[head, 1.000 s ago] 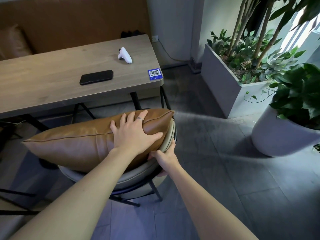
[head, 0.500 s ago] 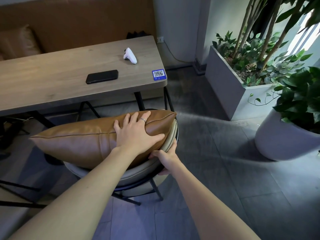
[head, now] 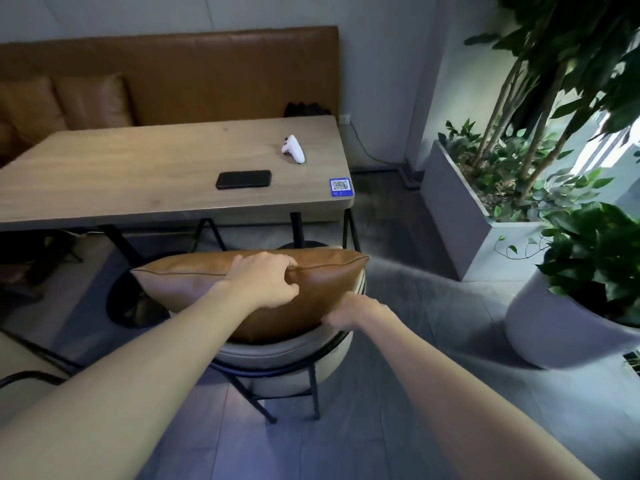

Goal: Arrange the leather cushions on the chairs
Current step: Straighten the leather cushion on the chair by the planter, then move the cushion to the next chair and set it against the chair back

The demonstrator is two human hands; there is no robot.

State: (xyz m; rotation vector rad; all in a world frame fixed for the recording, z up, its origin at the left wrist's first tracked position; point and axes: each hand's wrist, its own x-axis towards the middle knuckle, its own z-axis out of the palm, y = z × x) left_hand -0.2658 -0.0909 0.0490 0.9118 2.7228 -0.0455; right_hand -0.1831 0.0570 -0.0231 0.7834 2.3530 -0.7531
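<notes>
A tan leather cushion rests on a grey round chair with black metal legs, leaning against the chair's curved back. My left hand grips the cushion's top seam near its right end, fingers curled over the edge. My right hand holds the cushion's lower right side where it meets the chair back; its fingers are partly hidden. Two more tan cushions lean on the brown bench at the far left.
A wooden table stands just beyond the chair, with a black phone, a white controller and a QR sticker. A grey rectangular planter and a round white plant pot stand to the right.
My left hand moved from flat on the cushion's face to gripping its top seam. My right hand shifted from the chair back onto the cushion's lower edge. The view tilted up.
</notes>
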